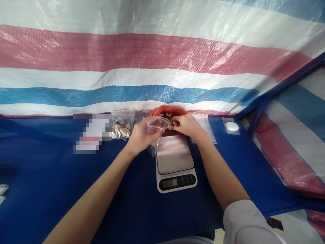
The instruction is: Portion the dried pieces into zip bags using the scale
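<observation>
My left hand (139, 136) is closed round a clear plastic bag (157, 124), its round mouth held wide and turned toward my right hand. Bent and pinched together, the fingers of my right hand (187, 124) grip some tan dried slices (174, 126) beside that mouth. Behind both hands lies an open red plastic bag (167, 109) with more dark and tan dried pieces in it. Just in front of the red bag stands a kitchen scale (175, 161) with a shiny metal plate. Its display looks blank. My fingers partly hide the pieces they hold.
Left of my hands lies a clear bag of tan pieces (122, 130), beside a blurred-out packet (92, 134). Flat clear bags (208, 130) lie behind my right forearm. A white oval object (231, 126) sits farther right on the blue table (122, 203). Striped sheeting (142, 51) hangs behind.
</observation>
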